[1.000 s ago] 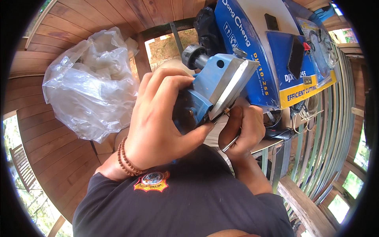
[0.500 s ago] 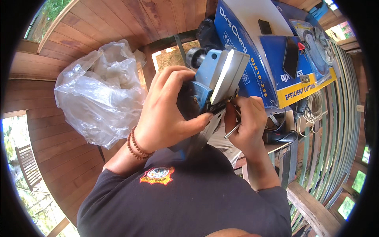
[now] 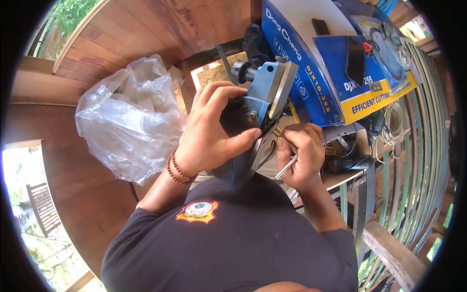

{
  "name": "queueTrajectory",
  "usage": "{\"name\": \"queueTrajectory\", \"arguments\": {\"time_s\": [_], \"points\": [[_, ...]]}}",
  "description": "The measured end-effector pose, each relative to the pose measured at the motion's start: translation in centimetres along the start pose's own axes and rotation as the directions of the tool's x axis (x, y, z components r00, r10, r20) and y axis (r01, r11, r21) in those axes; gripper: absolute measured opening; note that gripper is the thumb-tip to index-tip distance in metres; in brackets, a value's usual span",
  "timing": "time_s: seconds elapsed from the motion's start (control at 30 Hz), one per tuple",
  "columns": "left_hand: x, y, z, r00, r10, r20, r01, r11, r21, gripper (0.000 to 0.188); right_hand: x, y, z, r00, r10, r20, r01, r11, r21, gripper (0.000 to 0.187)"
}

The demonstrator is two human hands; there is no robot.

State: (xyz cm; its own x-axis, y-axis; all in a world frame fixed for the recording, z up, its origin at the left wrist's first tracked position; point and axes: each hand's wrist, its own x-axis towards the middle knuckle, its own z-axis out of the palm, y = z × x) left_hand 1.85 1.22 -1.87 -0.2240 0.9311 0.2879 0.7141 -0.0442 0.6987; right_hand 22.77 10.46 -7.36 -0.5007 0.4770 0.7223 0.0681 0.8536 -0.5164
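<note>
Power tool (image 3: 262,90), blue and black, sits tilted in front of my chest, between my two hands. My left hand (image 3: 206,129) grips its body from the left, fingers curled close together over the upper side, thumb set apart and laid along the lower side. My right hand (image 3: 304,158) is at the tool's right edge, fingers folded in, thumb and forefinger pinching a thin metal rod (image 3: 286,168) whose free end points down and left. Edges and room: the tool's pale plate faces right, with a narrow gap between its upper end and the big blue box (image 3: 323,80); my right knuckles are just below that box's lower edge. On the left, a clear plastic bag (image 3: 126,121) comes up close to my left hand; I cannot tell whether they touch. The black knob (image 3: 238,72) juts out beyond my left fingers, near a black bag (image 3: 257,44). Hidden or unclear: the tool's lower end is dark and blurred against my shirt (image 3: 233,238), contact uncertain. A brass-coloured piece (image 3: 278,131) shows by my right fingertips; whether it belongs to rod or tool, cannot tell. My right palm is hidden by its own fingers.
</note>
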Motion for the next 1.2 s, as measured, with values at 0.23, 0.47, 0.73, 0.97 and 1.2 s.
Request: {"name": "queueTrajectory", "arguments": {"time_s": [0.23,0.47,0.73,0.97,1.2], "points": [[0.2,-1.4,2.3,0.998,-0.064,-0.021,0.063,0.997,-0.049,0.035,-4.1,1.9,3.2,0.604,0.794,-0.067,-0.707,0.573,0.414,0.017],[-0.1,-0.4,2.6,0.993,-0.108,-0.055,0.104,0.992,-0.072,0.032,-8.0,3.0,10.0,0.325,0.903,0.282,-0.737,0.054,0.674,0.016],[-0.2,0.2,0.3,0.977,0.194,-0.085,-0.182,0.974,0.139,0.042,-6.0,4.9,10.3,0.457,0.863,0.214,-0.628,0.143,0.765,0.019],[-1.0,-2.9,-2.8,0.952,-0.173,-0.253,-0.009,0.810,-0.587,0.087,-1.3,2.2,9.2,0.667,0.732,0.137,-0.718,0.582,0.383,0.018],[4.7,-2.5,-7.0,0.995,-0.058,0.084,0.082,0.943,-0.322,0.080,0.0,0.7,9.2,0.726,0.663,0.181,-0.686,0.685,0.243,0.018]]}}
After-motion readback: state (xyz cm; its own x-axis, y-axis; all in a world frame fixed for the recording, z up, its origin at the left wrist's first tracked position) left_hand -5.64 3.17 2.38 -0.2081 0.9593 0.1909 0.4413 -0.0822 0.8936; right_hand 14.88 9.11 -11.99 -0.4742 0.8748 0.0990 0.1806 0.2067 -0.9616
